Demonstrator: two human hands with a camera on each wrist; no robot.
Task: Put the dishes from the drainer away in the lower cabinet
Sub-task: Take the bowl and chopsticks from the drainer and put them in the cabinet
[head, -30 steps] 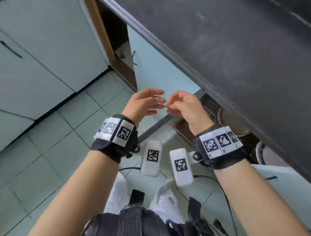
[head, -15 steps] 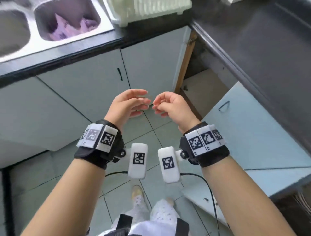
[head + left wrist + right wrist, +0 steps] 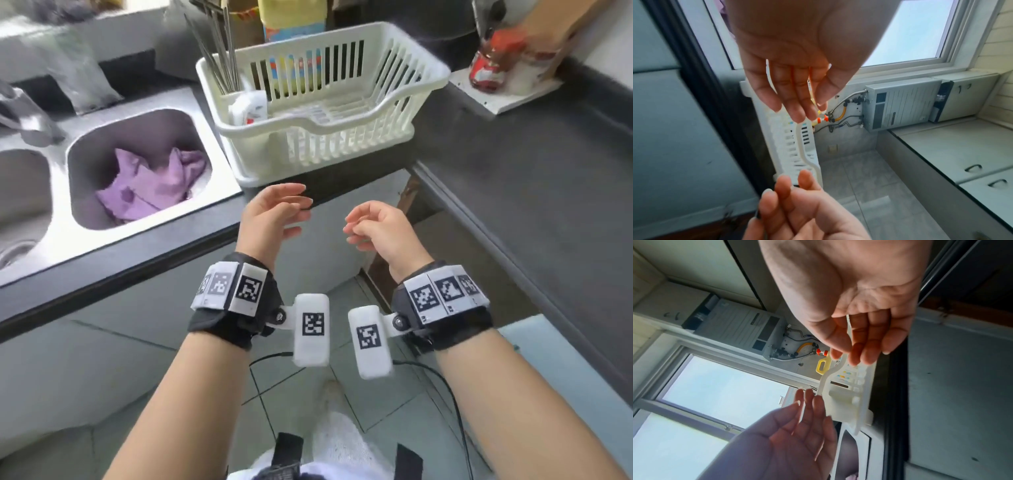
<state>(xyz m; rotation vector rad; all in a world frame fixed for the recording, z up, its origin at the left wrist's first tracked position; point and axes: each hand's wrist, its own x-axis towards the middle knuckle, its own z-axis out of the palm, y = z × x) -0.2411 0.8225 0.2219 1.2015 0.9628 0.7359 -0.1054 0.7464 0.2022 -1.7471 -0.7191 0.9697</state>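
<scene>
The view has swung up from the open lower cabinet to the white dish drainer [image 3: 322, 102] on the table. Just in front of the drainer, the left hand [image 3: 270, 216] and right hand [image 3: 380, 228] hang empty, fingers loosely apart. The drainer shows only chopsticks [image 3: 219, 44] at its left corner and a small white bottle [image 3: 248, 108]; the dishes look all put away

red jar [image 3: 489, 65] blurred; cabinet interior [image 3: 416, 202] mostly hidden under counter [image 3: 513, 164]
</scene>
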